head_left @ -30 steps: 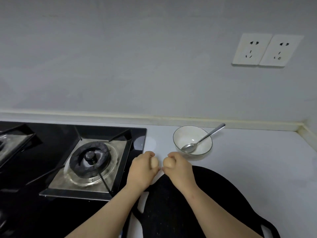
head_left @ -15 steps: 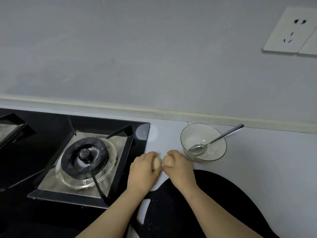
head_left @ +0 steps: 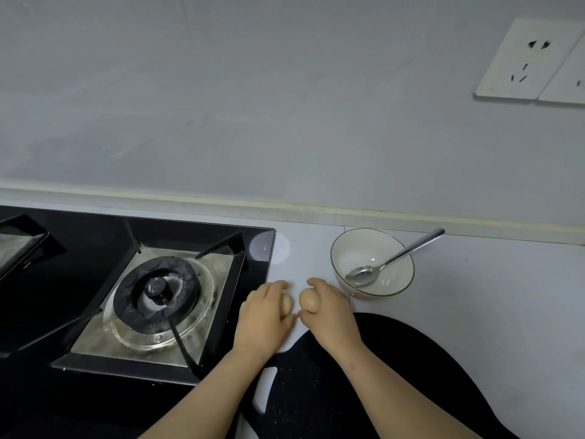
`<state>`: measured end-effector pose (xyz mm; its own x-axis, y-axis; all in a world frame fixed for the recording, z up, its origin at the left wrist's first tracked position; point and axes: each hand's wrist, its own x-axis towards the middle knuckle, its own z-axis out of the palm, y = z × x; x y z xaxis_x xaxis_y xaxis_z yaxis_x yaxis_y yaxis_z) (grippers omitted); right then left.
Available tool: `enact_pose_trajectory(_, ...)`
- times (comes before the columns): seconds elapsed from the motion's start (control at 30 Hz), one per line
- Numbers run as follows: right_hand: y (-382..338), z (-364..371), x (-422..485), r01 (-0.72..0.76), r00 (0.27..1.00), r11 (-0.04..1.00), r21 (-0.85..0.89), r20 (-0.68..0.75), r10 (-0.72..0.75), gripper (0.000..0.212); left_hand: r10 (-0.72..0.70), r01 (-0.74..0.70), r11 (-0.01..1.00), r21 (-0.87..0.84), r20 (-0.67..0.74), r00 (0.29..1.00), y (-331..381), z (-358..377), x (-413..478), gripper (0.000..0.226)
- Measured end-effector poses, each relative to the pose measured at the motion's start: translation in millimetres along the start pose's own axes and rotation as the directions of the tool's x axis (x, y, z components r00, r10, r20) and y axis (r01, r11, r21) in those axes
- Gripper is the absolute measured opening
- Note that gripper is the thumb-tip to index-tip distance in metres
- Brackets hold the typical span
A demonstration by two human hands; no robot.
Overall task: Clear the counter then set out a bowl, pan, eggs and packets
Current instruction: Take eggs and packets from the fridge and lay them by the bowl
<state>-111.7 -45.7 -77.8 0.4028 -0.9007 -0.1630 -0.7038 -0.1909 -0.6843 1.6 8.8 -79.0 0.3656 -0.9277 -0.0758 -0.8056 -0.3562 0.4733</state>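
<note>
Far left: black glass hob [head_left: 79,248] took up the left of the counter [head_left: 506,296]. One burner [head_left: 156,293] with its pan support was in full view; a second burner [head_left: 19,245] was cut off by the frame edge. The hob's right edge ran just beside the left hand [head_left: 266,315].

Left hand: knuckles up, fingers curled round the left egg [head_left: 287,304], low over the narrow white strip between hob and bowl. Right hand [head_left: 329,312]: same pose, fingers wrapped over the right egg [head_left: 307,301]. The two eggs faced each other with a small gap and the fingertips nearly met below them. Couldn't tell whether either egg touched the counter.

Just right of the right hand: glass bowl [head_left: 354,248] upright on the counter near the back wall. A metal spoon [head_left: 395,258] lay in it, with the handle leaning over the far-right rim. The bowl sat close to the right hand's knuckles.

Below the hands: black speckled pan [head_left: 411,359] flat on the counter, both forearms crossing over its left part, its far edge near the bowl.

Room: an open stretch of white counter ran right of the bowl and pan to the frame edge. The back was bounded by a cream wall strip [head_left: 348,213]. Two wall sockets [head_left: 522,58] sat high on the right.
</note>
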Motion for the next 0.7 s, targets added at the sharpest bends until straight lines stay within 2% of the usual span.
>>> enact_pose_trajectory(0.33, -2, -6, -10, 0.004, 1.0, 1.0, -0.005, 0.011, -0.004, 0.059, 0.006, -0.006, 0.996, -0.088, 0.004, 1.0, -2, -5, -8, 0.06)
enact_pose_trajectory(0.53, -10, -14, -23, 0.044, 0.998, 0.999, 0.017, -0.054, -0.043, 0.057, 0.024, -0.037, 0.994, -0.1, -0.127, 0.992, 6, -18, -15, 0.052)
enact_pose_trajectory(0.7, -28, -39, -43, 0.118, 0.98, 0.974, 0.194, -0.178, -0.083, 0.047, 0.088, -0.137, 0.962, -0.238, -0.206, 0.975, 34, -47, -23, 0.045)
